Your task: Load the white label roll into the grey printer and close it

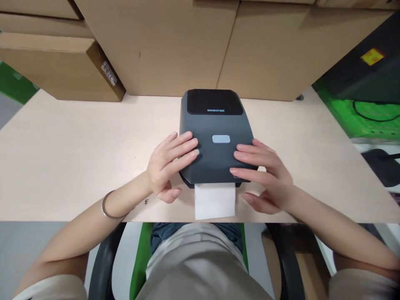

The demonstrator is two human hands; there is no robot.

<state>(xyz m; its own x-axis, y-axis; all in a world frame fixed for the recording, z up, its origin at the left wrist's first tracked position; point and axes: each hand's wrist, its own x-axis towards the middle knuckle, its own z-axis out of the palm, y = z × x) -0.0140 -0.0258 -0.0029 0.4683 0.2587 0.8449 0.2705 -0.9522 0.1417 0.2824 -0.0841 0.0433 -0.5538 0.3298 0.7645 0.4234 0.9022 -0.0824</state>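
Observation:
A dark grey label printer (215, 125) with a black top panel and a pale blue button stands on the light wooden table, its lid down. From its front slot a white paper strip (215, 202) sticks out toward me, reaching close to the table's near edge. My left hand (170, 162) rests its stretched fingers on the printer's left side, with the thumb apart near the front corner. On the right side of the lid lie the spread fingers of my right hand (265, 175), its thumb beside the paper strip. Neither hand grips anything.
Large cardboard boxes (175, 50) form a wall right behind the printer. A flatter carton (59, 68) stands at the back left. Beyond the table's right edge are a green crate (371, 118) and a black object (381, 166). Chair armrests (103, 262) flank me below the table (62, 166).

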